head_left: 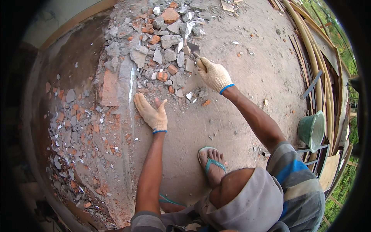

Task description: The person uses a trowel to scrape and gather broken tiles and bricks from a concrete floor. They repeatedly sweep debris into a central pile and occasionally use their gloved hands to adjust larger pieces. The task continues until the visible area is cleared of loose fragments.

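My right hand [214, 74], in a cream knit glove with a blue cuff, is closed round the handle of a trowel [193, 48]. The trowel's dark blade touches the right side of a heap of broken concrete and brick [170, 41]; its tip is partly hidden among the pieces. My left hand [152, 113], gloved alike, is open with fingers spread, holding nothing. It hovers over or rests on the dusty floor, just right of a pale strip [132, 83] along a broken edge; contact is unclear. A flat reddish brick surface [110, 88] lies left of that strip.
Smaller rubble [73, 133] covers the lower ground on the left. At right, a green bucket [311, 130] stands tilted beside long bamboo poles [315, 65] and boards. My sandalled foot [212, 162] is on the concrete floor, below my hands.
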Motion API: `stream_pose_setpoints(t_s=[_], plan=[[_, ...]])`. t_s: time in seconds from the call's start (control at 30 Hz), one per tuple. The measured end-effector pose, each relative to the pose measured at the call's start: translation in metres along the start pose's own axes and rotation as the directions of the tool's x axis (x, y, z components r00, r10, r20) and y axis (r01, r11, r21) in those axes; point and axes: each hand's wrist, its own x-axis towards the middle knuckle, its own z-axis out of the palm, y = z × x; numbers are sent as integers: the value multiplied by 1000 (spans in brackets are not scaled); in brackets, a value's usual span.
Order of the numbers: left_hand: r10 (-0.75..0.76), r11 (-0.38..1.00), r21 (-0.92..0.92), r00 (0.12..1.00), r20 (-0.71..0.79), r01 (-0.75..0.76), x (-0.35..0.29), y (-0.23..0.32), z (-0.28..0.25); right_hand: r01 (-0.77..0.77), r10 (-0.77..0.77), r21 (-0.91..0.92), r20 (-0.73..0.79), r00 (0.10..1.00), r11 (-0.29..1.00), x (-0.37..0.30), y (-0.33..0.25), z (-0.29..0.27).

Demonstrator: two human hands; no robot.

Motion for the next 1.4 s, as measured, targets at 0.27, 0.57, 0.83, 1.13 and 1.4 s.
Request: stream_pose_setpoints(t_s=[0.27,0.57,0.83,1.13,1.4], plan=[[-51,995,-89,999,-17,49,6,18,15,48,-48,9,118,992,999,-38,-30,13],[-78,989,-125,996,-37,73,6,24,17,87,-126,211,183,975,974,-88,-59,45],[-187,919,-346,981,44,191,-16,14,-5,-54,-47,364,264,963,930,-136,-81,61],[-358,688,-644,928,102,336,-59,45,-21,-127,28,257,355,934,958,-173,-101,17],[-409,713,-637,912,-36,294,-4,49,-82,61,-151,235,385,911,970,-133,-179,-23]])
